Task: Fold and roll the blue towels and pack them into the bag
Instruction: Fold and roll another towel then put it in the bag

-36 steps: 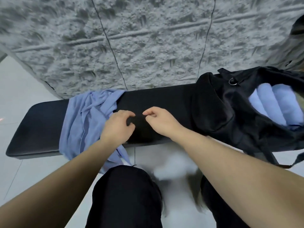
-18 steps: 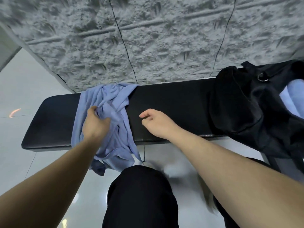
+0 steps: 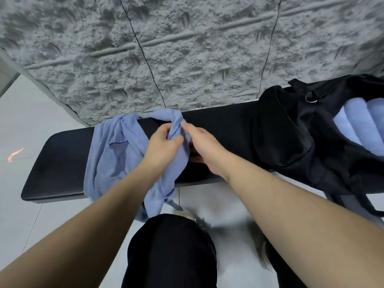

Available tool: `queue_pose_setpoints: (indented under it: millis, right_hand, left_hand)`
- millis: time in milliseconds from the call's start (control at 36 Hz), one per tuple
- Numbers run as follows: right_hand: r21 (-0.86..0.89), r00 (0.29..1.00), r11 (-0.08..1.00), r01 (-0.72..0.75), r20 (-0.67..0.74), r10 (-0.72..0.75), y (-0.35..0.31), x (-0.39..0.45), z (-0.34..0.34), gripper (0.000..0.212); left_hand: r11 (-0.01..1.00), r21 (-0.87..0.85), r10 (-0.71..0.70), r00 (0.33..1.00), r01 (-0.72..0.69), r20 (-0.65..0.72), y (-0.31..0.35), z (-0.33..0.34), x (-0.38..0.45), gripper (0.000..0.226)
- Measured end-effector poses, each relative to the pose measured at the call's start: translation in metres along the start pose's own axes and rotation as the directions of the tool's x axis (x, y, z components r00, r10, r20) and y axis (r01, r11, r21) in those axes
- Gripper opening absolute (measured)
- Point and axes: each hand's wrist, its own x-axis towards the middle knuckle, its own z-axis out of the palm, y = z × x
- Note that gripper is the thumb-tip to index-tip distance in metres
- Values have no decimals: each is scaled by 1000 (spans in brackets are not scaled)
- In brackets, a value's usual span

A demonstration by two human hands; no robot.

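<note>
Blue, thin, crumpled cloth describes the loose blue towel (image 3: pixel 116 154), which lies draped across the left part of the long black padded bench (image 3: pixel 60 161), bunched in soft folds, one end hanging over the bench's near edge toward the floor and another pulled up into a twisted ridge near the far edge. The bench top is smooth and matte with rounded corners. On its right end rests the soft black fabric bag (image 3: pixel 291 129), slumped and open at the mouth, a metal ring on its strap; inside it lie smooth rolled blue towels (image 3: pixel 361 123), side by side. Behind the bench stands a rough grey textured wall (image 3: pixel 187 48) with thin dark seams; pale glossy floor tiles (image 3: pixel 25 121) lie beneath. The person's dark-trousered knee (image 3: pixel 170 252) sits below the near edge, and both forearms cross the bench front, hiding part of its middle. The left hand (image 3: pixel 162 145) grips the raised ridge of towel, fingers curled round the cloth. The right hand (image 3: pixel 202 142) pinches the same ridge from the right, fingertips closed on the fabric.
</note>
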Motion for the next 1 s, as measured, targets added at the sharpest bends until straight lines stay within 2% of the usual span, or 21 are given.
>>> queue_pose_setpoints:
  millis: [56, 139, 250, 389, 472, 556, 722, 806, 917, 1000]
  right_hand:
    - [100, 1000, 995, -17, -22, 19, -5, 0, -8, 31]
    - [153, 996, 988, -4, -92, 19, -6, 0, -19, 26]
    - [203, 974, 977, 63, -227, -16, -9, 1, -31, 20]
    - [195, 961, 975, 105, -273, -49, -14, 0, -49, 10]
    - [191, 958, 975, 114, -282, -57, -15, 0, -60, 10]
    - [175, 960, 979, 100, -277, -49, -17, -2, -69, 7]
    - [95, 959, 992, 81, -278, -52, -15, -1, -77, 9]
    - [41, 953, 997, 63, -298, -48, -16, 0, -80, 15]
    - [19, 947, 997, 75, -314, -65, -15, 4, -83, 14]
    - [-33, 943, 994, 108, -312, -113, -15, 3, -82, 13]
  left_hand:
    - [999, -39, 13, 999, -12, 39, 11, 13, 0, 19]
    - [997, -72, 2, 996, 4, 89, 20, 31, 1, 19]
    - [969, -209, -112, 987, 134, 116, 28, 51, 6, 24]
    - [934, -297, -170, 978, 199, 119, 41, 73, 10, 24]
    - [850, -455, -202, 962, 266, 186, 47, 83, 8, 16]
    - [782, -535, -234, 946, 321, 225, 46, 93, 6, 22]
    - [736, -587, -223, 939, 338, 262, 37, 98, 6, 32]
    - [660, -636, -235, 914, 400, 331, 37, 91, 9, 23]
    - [753, -499, -291, 898, 428, 331, 35, 85, 21, 13]
    - [811, -437, -276, 913, 389, 302, 34, 86, 27, 26]
